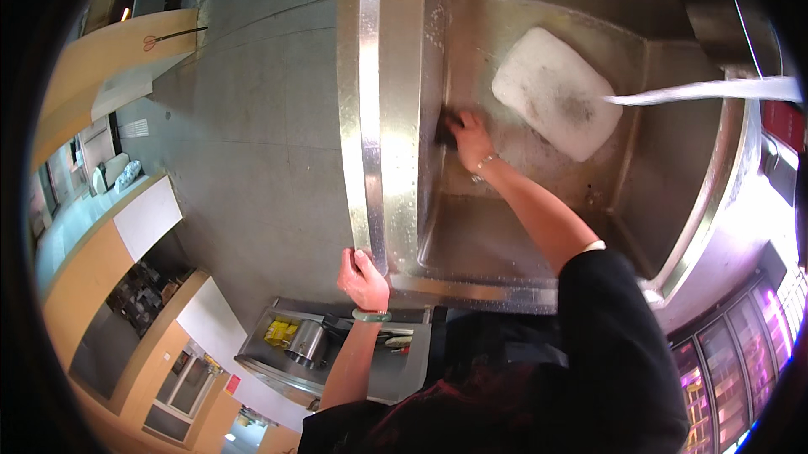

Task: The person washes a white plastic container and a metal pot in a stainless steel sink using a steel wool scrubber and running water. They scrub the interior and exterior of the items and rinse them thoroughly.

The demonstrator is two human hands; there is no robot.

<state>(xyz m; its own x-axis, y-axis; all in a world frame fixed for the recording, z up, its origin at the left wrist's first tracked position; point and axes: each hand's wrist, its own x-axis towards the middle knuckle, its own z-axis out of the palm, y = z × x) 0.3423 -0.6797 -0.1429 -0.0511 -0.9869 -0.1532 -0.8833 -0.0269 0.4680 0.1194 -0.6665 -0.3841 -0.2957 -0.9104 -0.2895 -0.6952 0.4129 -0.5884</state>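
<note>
My left hand [365,280], with a green bangle at the wrist, grips the outer corner of the stainless steel rim [401,201] of a sink. Inside the basin, my right hand [475,143] is down by the left wall, its fingers over a dark, blurred pad [447,128] pressed near that wall. A rounded, oblong white mass of suds [549,85] with grey patches lies on the basin floor [470,44], apart from my right hand. From the right a white stream of water [707,92] runs down to the suds. Whether a container sits under them is hidden.
Below my left arm stands a steel trolley [278,369] holding a metal pot [308,341] and yellow packets [279,333]. Grey floor [252,107] stretches left to wooden counters [95,302]. Scissors [151,42] lie on one counter. A lit glass-door cabinet [726,359] stands lower right.
</note>
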